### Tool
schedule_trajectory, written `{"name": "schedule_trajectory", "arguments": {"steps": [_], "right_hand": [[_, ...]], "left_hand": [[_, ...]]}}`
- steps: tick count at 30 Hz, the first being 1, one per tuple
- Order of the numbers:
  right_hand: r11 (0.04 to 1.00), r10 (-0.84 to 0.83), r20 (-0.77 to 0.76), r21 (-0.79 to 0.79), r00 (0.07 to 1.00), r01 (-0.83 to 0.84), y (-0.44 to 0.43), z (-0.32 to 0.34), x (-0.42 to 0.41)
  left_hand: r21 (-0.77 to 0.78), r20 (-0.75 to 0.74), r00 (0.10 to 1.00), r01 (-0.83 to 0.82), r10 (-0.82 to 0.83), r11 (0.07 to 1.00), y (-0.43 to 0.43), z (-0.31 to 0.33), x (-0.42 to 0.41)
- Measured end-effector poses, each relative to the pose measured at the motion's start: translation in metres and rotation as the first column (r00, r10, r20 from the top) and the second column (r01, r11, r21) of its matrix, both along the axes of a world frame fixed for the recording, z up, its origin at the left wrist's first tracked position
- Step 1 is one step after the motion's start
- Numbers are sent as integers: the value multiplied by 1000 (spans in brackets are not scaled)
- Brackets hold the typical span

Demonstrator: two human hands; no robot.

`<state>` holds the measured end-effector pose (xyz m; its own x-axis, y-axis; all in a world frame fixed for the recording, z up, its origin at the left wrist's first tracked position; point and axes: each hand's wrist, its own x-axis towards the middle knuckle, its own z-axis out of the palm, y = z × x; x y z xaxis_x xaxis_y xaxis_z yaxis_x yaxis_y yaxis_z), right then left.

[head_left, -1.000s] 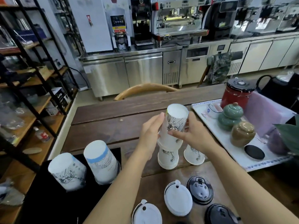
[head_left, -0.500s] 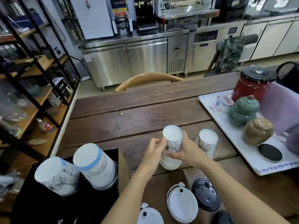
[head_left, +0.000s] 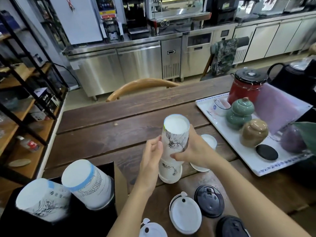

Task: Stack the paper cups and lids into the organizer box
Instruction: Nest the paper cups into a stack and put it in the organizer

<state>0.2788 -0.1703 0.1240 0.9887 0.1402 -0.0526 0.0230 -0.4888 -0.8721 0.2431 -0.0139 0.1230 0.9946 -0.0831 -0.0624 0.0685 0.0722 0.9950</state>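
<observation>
Head view. Landmark: the dark brown plank table (head_left: 106, 134).

Mid-table, near edge: a short stack of inverted white paper cups with ink-style drawings (head_left: 171, 170), rim down on the planks. Top cup of that stack (head_left: 176, 134) sits raised and tilted a little, white base up. Right hand (head_left: 193, 149) wraps it from the right, fingers curled around the cup wall and closed on it. Left hand (head_left: 151, 156) lies along the left side of the stack, fingers extended and pressed flat against the cups; whether it truly grips, cannot tell.

Just behind the right hand, on the table: one more inverted white paper cup (head_left: 207, 142), mostly hidden by the wrist.

Table's near-left corner: black organizer box (head_left: 109, 170), holding two wide inverted white cups, one with a blue band (head_left: 87, 183), one with grey brush marks (head_left: 42, 200).

Near edge, in front of the stack: white round plastic lid (head_left: 185, 214), second white lid (head_left: 152, 229) partly cut off, black round lid (head_left: 209, 200), second black lid (head_left: 230, 226) at frame bottom.

Table's right side: white rectangular tray (head_left: 239, 151) bearing a red canister with black top (head_left: 246, 86), a green ceramic jar (head_left: 239, 113) and a tan ceramic jar (head_left: 254, 132).
</observation>
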Motion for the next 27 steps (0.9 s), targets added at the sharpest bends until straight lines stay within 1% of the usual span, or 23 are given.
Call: {"name": "schedule_trajectory", "arguments": {"steps": [3,5,9,11,13,14,16,18,19,20,23,25,27], "right_hand": [[1000,-7,27,24,1000,6,-12,15,5],[997,-28,8,68,1000,27,-17,12,3],[993,-44,-50,112,998,49,-14,-7,-3],[996,-29,-66,87,997,35,-10,-18,-1],[999,-6,-100,46,995,10,-6,-31,0],[1000,13,-120,23,993,-11,-3,-35,0],[998,58,-175,-3,983,-60,0,-48,-1],[996,85,-207,14,975,-84,3,-61,-1],[996,85,-230,18,969,-83,3,-70,0],[996,91,-249,21,964,-88,3,-77,-1],[994,110,-333,20,937,-110,0,-92,-6],[996,94,-345,26,934,-90,1,-100,-8],[998,56,-328,13,943,-55,3,-105,-9]], "left_hand": [[3,57,998,23,-23,1000,-9,10,4],[30,55,998,38,-39,999,-12,8,7],[54,10,999,35,-36,998,-13,-2,6],[44,-30,999,27,-26,999,-12,-10,5],[35,-119,993,14,-10,999,-9,-16,4],[58,-174,985,12,-2,998,-7,-22,5],[177,-275,961,26,24,984,-5,-38,8],[311,-333,942,60,50,948,-3,-54,12],[339,-346,936,66,59,938,-3,-60,14],[341,-359,931,68,63,938,-3,-65,16],[259,-450,891,69,57,963,-5,-74,24],[167,-525,851,83,17,983,-6,-82,25],[63,-560,828,47,-3,997,-6,-88,23]]}}
